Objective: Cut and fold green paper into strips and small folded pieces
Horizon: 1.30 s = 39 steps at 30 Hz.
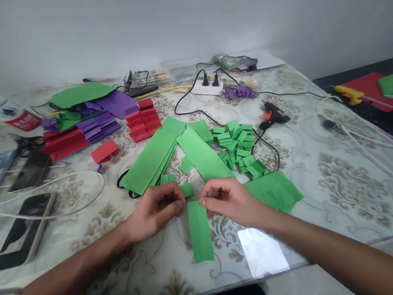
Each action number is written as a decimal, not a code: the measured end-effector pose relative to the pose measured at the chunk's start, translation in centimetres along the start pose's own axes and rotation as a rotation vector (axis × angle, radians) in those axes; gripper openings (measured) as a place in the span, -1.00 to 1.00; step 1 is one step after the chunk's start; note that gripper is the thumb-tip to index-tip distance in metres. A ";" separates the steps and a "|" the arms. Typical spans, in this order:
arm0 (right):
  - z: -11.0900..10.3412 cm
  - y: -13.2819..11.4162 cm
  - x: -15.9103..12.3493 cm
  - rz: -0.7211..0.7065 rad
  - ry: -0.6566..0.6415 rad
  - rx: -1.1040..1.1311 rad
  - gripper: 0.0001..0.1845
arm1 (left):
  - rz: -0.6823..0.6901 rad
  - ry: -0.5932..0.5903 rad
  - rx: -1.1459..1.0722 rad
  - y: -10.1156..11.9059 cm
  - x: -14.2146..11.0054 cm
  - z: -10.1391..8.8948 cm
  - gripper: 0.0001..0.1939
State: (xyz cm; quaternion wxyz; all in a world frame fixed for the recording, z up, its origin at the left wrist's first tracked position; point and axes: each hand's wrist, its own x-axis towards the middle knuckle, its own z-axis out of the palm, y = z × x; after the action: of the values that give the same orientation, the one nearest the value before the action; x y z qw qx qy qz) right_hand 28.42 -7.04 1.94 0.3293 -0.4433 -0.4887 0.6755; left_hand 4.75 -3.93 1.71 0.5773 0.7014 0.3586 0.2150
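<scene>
A green paper strip [200,232] hangs or lies lengthwise in front of me, its top corner pinched between the thumb and fingers of my right hand [229,200]. My left hand [161,207] is closed in a pinch just left of the strip's top end; whatever sits between its fingertips is hidden. A small green paper piece [188,189] shows right beside the left fingers. Beyond the hands lie a stack of long green strips [153,163], another long green strip [205,153] and a pile of small folded green pieces [237,144].
A black glue gun [273,115] with its cord lies at the right, near a white power strip [208,87]. Red folded papers [143,120] and purple papers [100,124] are at back left. Two phones [23,231], scissors [27,144] and a white cable [82,173] occupy the left side.
</scene>
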 end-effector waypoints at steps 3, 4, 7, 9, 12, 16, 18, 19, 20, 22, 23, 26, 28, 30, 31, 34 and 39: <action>0.1 -0.1 0.0 0.004 -0.006 0.010 -0.75 | 0.019 0.008 -0.036 0.1 0.0 0.2 -0.82; 0.2 0.0 0.0 -0.003 -0.006 0.006 -0.76 | 0.027 0.002 -0.027 0.2 0.0 0.3 -0.83; 0.6 0.3 -0.1 -0.028 -0.008 -0.020 -0.79 | 0.068 -0.014 0.045 0.5 0.1 0.6 -0.83; 0.9 0.6 -0.1 -0.042 -0.015 -0.040 -0.83 | 0.090 -0.014 0.106 0.6 0.1 0.9 -0.83; 1.1 0.8 -0.2 -0.057 -0.034 -0.074 -0.89 | 0.098 -0.027 0.178 0.6 0.0 1.2 -0.83; 0.9 0.6 -0.2 -0.071 -0.018 -0.100 -0.91 | 0.084 -0.055 0.188 0.5 -0.1 0.8 -0.86; 0.7 0.4 -0.2 -0.083 0.008 -0.111 -0.89 | 0.066 -0.056 0.149 0.3 -0.1 0.4 -0.84; 0.5 0.3 -0.2 -0.089 0.019 -0.115 -0.88 | 0.057 -0.053 0.127 0.3 0.0 0.3 -0.84; 0.4 0.2 -0.2 -0.094 0.029 -0.116 -0.88 | 0.050 -0.050 0.107 0.2 0.0 0.2 -0.84; 0.2 0.2 -0.2 -0.101 0.039 -0.106 -0.87 | 0.037 -0.032 0.075 0.2 0.0 0.1 -0.82; 0.2 0.2 -0.1 -0.100 0.038 -0.095 -0.86 | 0.030 -0.017 0.065 0.1 0.0 0.1 -0.81; 0.3 0.2 -0.1 -0.082 0.027 -0.052 -0.86 | 0.016 0.011 0.042 0.2 -0.1 0.2 -0.80; 0.5 0.3 0.0 -0.071 0.031 -0.027 -0.85 | 0.021 -0.003 0.039 0.3 -0.1 0.3 -0.80; 0.7 0.4 0.0 -0.065 0.042 -0.012 -0.83 | 0.027 -0.020 0.044 0.4 -0.2 0.3 -0.82; 0.7 0.4 0.1 -0.062 0.047 -0.007 -0.82 | 0.027 -0.023 0.049 0.5 -0.2 0.3 -0.83; 0.8 0.5 0.1 -0.055 0.072 0.011 -0.80 | 0.029 -0.015 0.056 0.5 -0.2 0.4 -0.82; 1.0 0.6 0.1 -0.048 0.062 0.014 -0.84 | 0.051 0.017 0.125 0.3 0.0 0.7 -0.76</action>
State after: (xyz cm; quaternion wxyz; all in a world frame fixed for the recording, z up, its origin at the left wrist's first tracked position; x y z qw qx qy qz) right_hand 27.47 -7.54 1.48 0.3634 -0.4497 -0.4843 0.6566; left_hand 5.34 -4.46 1.83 0.5234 0.7432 0.3583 0.2128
